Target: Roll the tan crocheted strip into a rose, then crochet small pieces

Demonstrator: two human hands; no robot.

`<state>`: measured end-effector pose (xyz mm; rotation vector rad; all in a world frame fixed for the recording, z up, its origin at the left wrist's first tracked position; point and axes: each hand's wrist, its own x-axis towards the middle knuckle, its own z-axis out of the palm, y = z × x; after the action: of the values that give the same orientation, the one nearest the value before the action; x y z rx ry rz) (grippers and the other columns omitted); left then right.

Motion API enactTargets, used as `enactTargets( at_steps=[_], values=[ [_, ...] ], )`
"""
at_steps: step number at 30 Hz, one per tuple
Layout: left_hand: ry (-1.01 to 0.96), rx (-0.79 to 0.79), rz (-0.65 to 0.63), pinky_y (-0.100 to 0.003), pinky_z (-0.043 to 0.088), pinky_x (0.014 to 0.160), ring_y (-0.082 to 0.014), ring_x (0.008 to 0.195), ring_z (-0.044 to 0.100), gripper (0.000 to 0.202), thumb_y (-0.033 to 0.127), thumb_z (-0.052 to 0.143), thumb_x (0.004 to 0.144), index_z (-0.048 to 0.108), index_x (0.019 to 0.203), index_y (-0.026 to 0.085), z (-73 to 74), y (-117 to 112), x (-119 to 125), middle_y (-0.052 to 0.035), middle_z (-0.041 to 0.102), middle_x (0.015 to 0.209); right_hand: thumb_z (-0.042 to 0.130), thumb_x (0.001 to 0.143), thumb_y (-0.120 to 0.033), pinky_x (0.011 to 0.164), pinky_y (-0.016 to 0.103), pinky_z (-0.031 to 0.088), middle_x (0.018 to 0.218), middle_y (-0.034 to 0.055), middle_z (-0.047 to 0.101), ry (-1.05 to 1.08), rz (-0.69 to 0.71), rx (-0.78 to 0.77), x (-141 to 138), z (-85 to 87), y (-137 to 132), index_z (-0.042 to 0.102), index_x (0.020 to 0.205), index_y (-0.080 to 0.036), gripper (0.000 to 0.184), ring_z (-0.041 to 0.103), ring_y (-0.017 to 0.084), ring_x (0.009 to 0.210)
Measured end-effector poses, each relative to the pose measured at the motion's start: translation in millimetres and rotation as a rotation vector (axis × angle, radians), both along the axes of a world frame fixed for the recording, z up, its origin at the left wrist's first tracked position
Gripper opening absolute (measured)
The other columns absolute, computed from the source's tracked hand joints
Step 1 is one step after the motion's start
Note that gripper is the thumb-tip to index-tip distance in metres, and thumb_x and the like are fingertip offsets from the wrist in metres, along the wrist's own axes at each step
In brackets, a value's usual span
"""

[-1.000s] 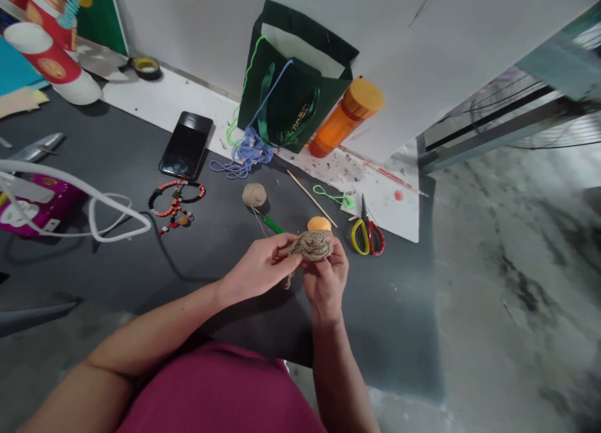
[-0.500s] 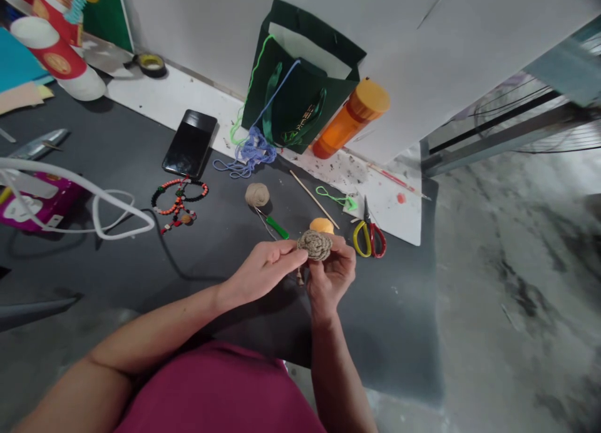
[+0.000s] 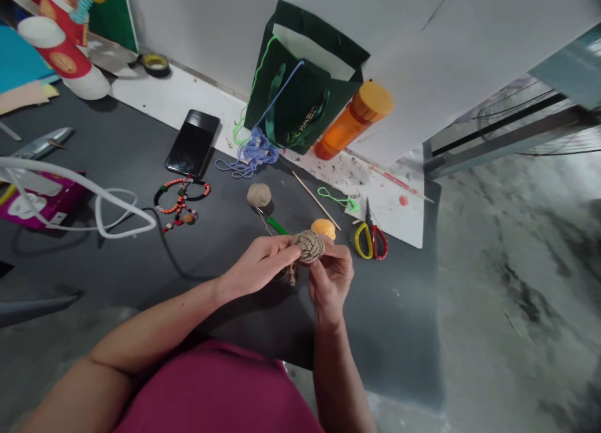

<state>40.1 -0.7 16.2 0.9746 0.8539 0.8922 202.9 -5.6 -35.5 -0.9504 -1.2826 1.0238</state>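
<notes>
Low and just right of center in the frame, a tight round coil of tan jute twine [image 3: 308,246] is pinched between both bare hands, held up over a black work mat [image 3: 385,333]. The left hand [image 3: 260,265] comes in flat-ish with its fingers together, fingertips [image 3: 293,249] pressed against the coil's left edge. The right hand [image 3: 331,281] is curled in narrow, gripping the coil from the right and underneath. My guess is that squeezing from both sides keeps the wraps from springing loose. A short loose end of twine [image 3: 292,273] dangles below the coil, between the hands.

Just past the right hand sits a round orange object [image 3: 323,229], with red-and-yellow-handled scissors [image 3: 370,242] off to its right. Up and left of the hands, there's a small ball of tan twine [image 3: 259,195] beside a green-handled tool [image 3: 277,226], and a thin wooden stick [image 3: 315,200] lies on the mat nearby. Further up, a dark green paper gift bag [image 3: 305,76] leans by an orange plastic bottle [image 3: 352,120], with a tangle of blue yarn [image 3: 248,154] at its foot. Over toward the left are a black smartphone [image 3: 192,143] and a beaded strand [image 3: 181,201].
</notes>
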Motion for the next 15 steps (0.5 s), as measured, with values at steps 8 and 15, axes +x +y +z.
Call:
enactTargets(
  at_steps=[8, 15],
  values=[
    [0.055, 0.02, -0.002, -0.029, 0.045, 0.068, -0.015, 0.07, 0.053, 0.026, 0.037, 0.056, 0.089, 0.068, 0.084, 0.014, -5.1, 1.1, -2.0, -0.003, 0.062, 0.075, 0.077, 0.08, -0.024, 0.085, 0.037, 0.055, 0.099, 0.001, 0.073, 0.0, -0.02, -0.045, 0.7, 4.1, 0.2, 0.062, 0.084, -0.027, 0.016, 0.069, 0.019, 0.094],
    [0.114, 0.041, 0.033, -0.025, 0.045, 0.064, -0.0141, 0.069, 0.057, 0.026, 0.033, 0.055, 0.089, 0.071, 0.096, 0.014, -1.5, 3.3, -7.5, -0.0028, 0.066, 0.077, 0.077, 0.079, -0.045, 0.092, 0.04, 0.053, 0.11, 0.0058, 0.069, 0.06, 0.039, -0.124, 1.5, 5.0, -0.8, 0.067, 0.095, -0.027, 0.026, 0.065, 0.023, 0.105]
  ],
)
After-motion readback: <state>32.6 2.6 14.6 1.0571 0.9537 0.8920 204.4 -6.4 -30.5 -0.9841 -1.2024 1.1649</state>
